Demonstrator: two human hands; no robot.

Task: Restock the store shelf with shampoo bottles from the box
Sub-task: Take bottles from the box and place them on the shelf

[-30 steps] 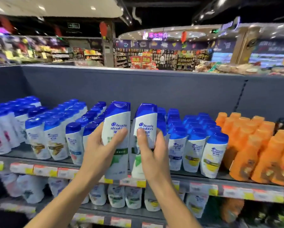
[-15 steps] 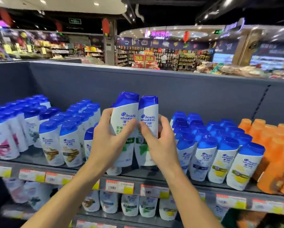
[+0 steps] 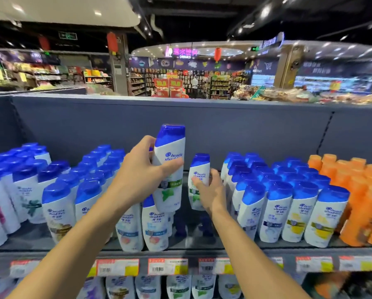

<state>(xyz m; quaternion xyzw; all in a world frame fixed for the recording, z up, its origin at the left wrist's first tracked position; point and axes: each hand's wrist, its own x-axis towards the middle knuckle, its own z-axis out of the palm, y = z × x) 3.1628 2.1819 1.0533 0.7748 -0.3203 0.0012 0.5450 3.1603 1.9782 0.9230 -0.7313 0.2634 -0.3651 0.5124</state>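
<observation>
Clearly my left hand (image 3: 137,175) gripped one Head & Shoulders bottle (image 3: 170,167) above the front row, my right hand (image 3: 211,190) clasped another (image 3: 196,180) deep in the shelf gap (image 3: 193,236); either could have toppled neighbouring bottles (image 3: 273,212).

The shampoo bottles (image 3: 275,214) are white with blue caps and green, yellow, peach or pink label patches, the bottles at the right (image 3: 361,203) are orange all over, the shelf back (image 3: 245,130) is grey-blue, and the price tags (image 3: 167,266) are red, white and yellow.
</observation>
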